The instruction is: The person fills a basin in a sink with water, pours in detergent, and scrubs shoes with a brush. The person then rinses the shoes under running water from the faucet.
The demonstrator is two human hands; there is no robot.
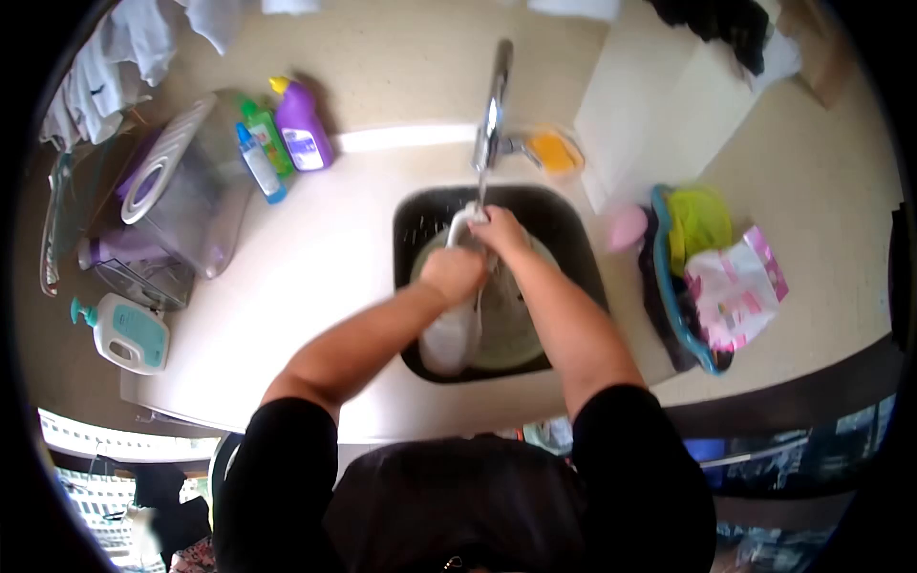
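Black sleeves [277, 487] lie nearest my camera, before the front edge of the worktop [287, 267]. In the sink [406, 205], the left hand [454, 275] curls its fingers round a pale item [449, 342], perhaps a shoe; the right hand [501, 232] touches its upper end beneath the tap [492, 110], its fingertips too blurred for me to tell their grip. I judge wet surfaces could let it slip into the basin [516, 339], and water striking its curved end could splash the worktop.
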